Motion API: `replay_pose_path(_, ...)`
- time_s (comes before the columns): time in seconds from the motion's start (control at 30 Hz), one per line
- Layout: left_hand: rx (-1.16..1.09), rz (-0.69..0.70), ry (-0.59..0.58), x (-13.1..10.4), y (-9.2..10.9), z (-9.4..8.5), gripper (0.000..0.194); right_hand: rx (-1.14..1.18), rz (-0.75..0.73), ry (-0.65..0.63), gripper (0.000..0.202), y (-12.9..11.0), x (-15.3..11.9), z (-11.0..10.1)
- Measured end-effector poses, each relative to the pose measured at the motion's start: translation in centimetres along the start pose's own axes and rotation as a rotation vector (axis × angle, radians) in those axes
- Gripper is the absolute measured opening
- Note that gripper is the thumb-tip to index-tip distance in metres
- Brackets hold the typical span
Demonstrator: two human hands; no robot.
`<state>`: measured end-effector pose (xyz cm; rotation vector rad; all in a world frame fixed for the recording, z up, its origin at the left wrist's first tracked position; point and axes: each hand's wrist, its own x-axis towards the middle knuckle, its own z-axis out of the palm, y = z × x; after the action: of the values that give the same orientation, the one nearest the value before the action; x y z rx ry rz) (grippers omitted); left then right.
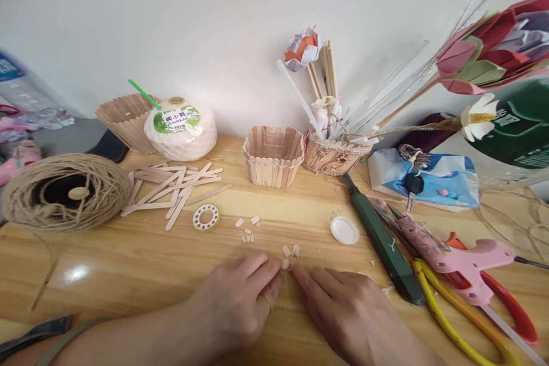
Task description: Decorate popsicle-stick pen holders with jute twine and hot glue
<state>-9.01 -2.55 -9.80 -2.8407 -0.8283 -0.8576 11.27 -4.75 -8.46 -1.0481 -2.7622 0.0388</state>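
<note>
Both hands rest low on the wooden table, nearly meeting at the middle. My left hand is closed, fingers pressed together, its fingertips at a small cut wood piece. From the other side, the index fingertip of my right hand touches or almost touches that same piece; its fingers are curled together. Just beyond the fingertips lie two more small rounded pieces. Further up and left, several tiny wood bits are scattered. A small basket of wooden sticks stands behind them, near the wall.
Left: twine roll, loose craft sticks, tape roll, wrapped coconut. Right: white lid, green cutter, yellow-handled tool, pink glue gun, blue tissue pack, decorated flower basket.
</note>
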Motion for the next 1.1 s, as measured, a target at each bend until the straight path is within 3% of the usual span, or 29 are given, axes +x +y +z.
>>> replay_pose_path(0.63,0.043,0.023,-0.013,-0.2,-0.1,-0.5,0.022,0.003,0.003,0.118,0.030,-0.1,-0.2,0.2)
replay_pose_path(0.73,0.036,0.009,-0.015,0.0,-0.9,-1.0,0.022,0.001,-0.012,0.129,0.030,0.0,-0.2,0.2)
replay_pose_path(0.87,0.025,-0.178,0.014,0.7,-4.1,-2.1,0.020,0.009,-0.013,0.104,0.032,0.1,-0.3,0.1)
replay_pose_path(1.0,-0.022,-0.433,-0.162,1.4,-6.9,-2.7,0.015,-0.005,-0.001,0.052,0.035,0.3,-0.5,0.1)
replay_pose_path(1.1,-0.078,-0.521,-0.317,1.6,-7.4,-2.7,0.011,-0.004,0.000,0.032,0.035,0.4,-0.7,0.3)
